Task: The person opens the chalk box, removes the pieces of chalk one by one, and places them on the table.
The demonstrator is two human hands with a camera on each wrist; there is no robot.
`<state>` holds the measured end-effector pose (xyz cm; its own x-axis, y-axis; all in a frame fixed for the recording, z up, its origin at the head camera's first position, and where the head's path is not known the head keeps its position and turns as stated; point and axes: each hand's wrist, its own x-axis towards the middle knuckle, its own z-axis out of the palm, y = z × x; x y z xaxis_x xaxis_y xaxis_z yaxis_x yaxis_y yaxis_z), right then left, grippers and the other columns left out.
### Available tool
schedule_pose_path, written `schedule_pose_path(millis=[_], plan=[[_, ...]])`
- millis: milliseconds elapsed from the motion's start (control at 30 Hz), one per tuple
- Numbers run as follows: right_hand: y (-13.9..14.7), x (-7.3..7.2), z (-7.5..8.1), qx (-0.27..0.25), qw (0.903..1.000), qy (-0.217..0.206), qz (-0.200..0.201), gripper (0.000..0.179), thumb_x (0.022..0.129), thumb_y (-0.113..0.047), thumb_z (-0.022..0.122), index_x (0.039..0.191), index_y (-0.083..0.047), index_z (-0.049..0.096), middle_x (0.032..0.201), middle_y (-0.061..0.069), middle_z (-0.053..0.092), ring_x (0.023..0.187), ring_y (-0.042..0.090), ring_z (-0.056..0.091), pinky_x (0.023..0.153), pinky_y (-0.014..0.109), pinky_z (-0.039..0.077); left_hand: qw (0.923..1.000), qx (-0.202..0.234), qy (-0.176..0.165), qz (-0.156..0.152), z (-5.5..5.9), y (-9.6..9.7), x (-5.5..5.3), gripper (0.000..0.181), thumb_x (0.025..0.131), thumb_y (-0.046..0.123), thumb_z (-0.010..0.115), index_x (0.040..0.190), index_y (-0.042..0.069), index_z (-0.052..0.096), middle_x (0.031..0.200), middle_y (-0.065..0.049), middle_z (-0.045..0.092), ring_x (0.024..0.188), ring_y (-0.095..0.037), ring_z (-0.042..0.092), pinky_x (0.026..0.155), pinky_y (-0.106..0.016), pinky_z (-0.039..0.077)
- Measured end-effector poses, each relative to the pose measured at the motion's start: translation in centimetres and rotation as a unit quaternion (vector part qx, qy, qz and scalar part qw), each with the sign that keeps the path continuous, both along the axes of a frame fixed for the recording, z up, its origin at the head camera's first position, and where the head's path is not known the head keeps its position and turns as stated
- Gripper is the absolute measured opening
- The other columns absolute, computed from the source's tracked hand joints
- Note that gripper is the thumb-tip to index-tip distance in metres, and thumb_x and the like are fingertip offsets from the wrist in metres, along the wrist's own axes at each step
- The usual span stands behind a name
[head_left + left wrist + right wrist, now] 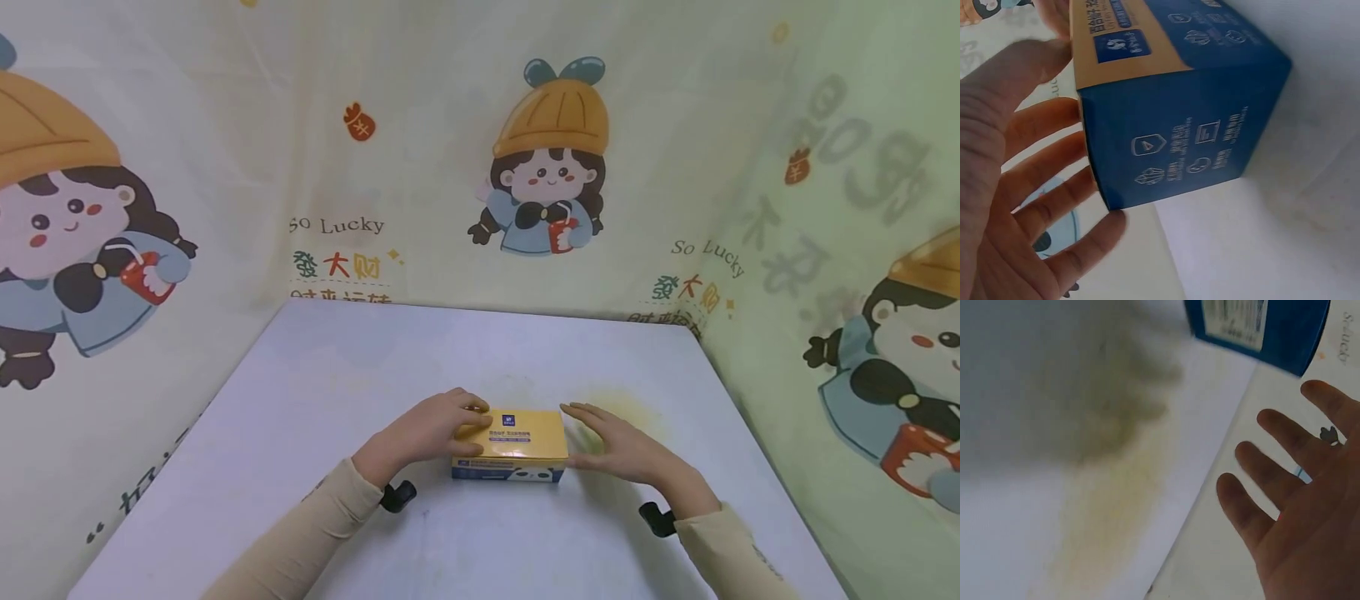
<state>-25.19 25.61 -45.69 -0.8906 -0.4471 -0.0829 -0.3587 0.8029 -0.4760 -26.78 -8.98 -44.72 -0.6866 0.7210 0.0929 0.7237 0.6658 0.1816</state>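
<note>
A yellow and blue cardboard box with printed lettering sits near the middle of the white table. My left hand grips its left end, with thumb and fingers over the top edges. In the left wrist view, the box's blue end with white icons faces the palm, and several fingertips meet its edge. Beside the right end is my right hand, fingers straight and spread, the thumb close to the box. In the right wrist view, a gap separates those fingers from the blue end, which bears a barcode label.
The white table stands against cloth hangings printed with cartoon figures on the back and both sides. A yellowish patch marks the table behind the right hand. Black devices are worn at both wrists.
</note>
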Motion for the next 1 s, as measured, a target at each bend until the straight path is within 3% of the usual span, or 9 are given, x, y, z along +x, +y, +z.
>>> schedule_pose_path(millis=[233,433,633,800,900,1000], plan=[[-2.0,0.4,-1.8,-0.046,0.9987,-0.001,-0.02,0.087,0.08,-0.05,0.087,0.152,-0.016,0.051,0.157,0.004,0.051,0.148,0.032,0.043,0.117,0.056,0.037,0.9997,-0.022,-0.002,0.011,0.0,0.6,0.2,0.05,0.09,0.046,0.079,0.13,0.017,0.074,0.139,0.0,0.067,0.127,-0.019,0.06,0.103,-0.036,0.052],[-2.7,0.8,-2.8,-0.082,0.994,-0.017,-0.069,0.089,0.078,-0.048,0.09,0.151,-0.018,0.049,0.156,0.008,0.052,0.147,0.037,0.043,0.114,0.062,0.037,0.999,-0.042,-0.007,0.016,0.0,1.0,0.3,0.053,0.089,0.05,0.079,0.131,0.018,0.075,0.14,0.001,0.067,0.125,-0.019,0.062,0.1,-0.036,0.053],[-2.8,1.2,-3.3,-0.125,0.9875,-0.045,-0.085,0.103,0.079,-0.045,0.091,0.162,-0.022,0.035,0.158,0.01,0.049,0.147,0.039,0.043,0.113,0.067,0.035,0.9984,-0.055,0.0,0.011,0.2,1.4,0.3,0.055,0.087,0.051,0.081,0.13,0.017,0.075,0.139,-0.001,0.068,0.122,-0.019,0.065,0.098,-0.035,0.055],[-2.7,0.4,-2.9,-0.116,0.9886,-0.047,-0.083,0.109,0.077,-0.046,0.092,0.164,-0.024,0.031,0.157,0.011,0.05,0.146,0.038,0.044,0.112,0.067,0.035,0.9988,-0.048,0.005,-0.003,0.8,1.6,-0.3,0.049,0.086,0.045,0.083,0.123,0.015,0.077,0.127,-0.003,0.074,0.1,-0.016,0.07,0.081,-0.027,0.055],[-2.7,-0.2,-2.3,-0.112,0.99,-0.043,-0.074,0.112,0.076,-0.046,0.092,0.165,-0.023,0.028,0.156,0.011,0.052,0.146,0.038,0.044,0.113,0.067,0.034,0.9991,-0.039,-0.005,-0.016,1.2,1.6,-0.8,0.044,0.086,0.04,0.083,0.122,0.015,0.076,0.115,0.0,0.077,0.08,-0.009,0.063,0.07,-0.022,0.048],[-2.7,-0.5,-2.0,-0.117,0.9903,-0.04,-0.064,0.115,0.077,-0.044,0.092,0.166,-0.023,0.023,0.154,0.012,0.054,0.146,0.037,0.045,0.114,0.066,0.033,0.9987,-0.035,-0.015,-0.034,1.3,1.4,-1.0,0.041,0.087,0.035,0.082,0.122,0.016,0.073,0.107,0.003,0.076,0.071,-0.008,0.053,0.064,-0.021,0.043]])
